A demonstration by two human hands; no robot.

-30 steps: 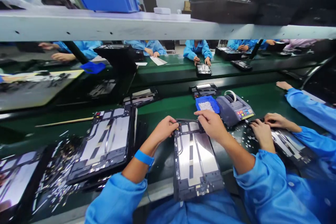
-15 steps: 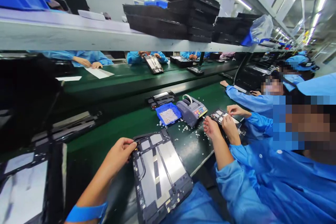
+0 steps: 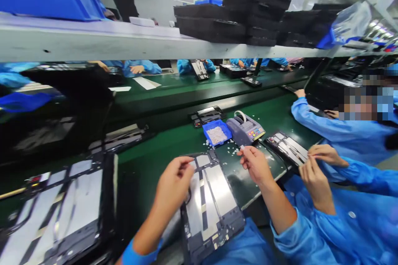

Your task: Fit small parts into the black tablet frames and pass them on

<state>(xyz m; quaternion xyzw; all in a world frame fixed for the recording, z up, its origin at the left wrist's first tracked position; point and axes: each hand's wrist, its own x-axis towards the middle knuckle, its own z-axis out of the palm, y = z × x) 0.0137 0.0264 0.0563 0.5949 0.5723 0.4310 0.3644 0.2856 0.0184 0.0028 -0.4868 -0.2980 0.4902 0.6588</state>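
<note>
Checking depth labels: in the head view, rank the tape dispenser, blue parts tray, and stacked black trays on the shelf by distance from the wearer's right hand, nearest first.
From the right hand:
1. Tape dispenser, just beyond the fingers, slightly left.
2. Blue parts tray, left of the dispenser on the green belt.
3. Stacked black trays, up on the overhead shelf, far behind.
</note>
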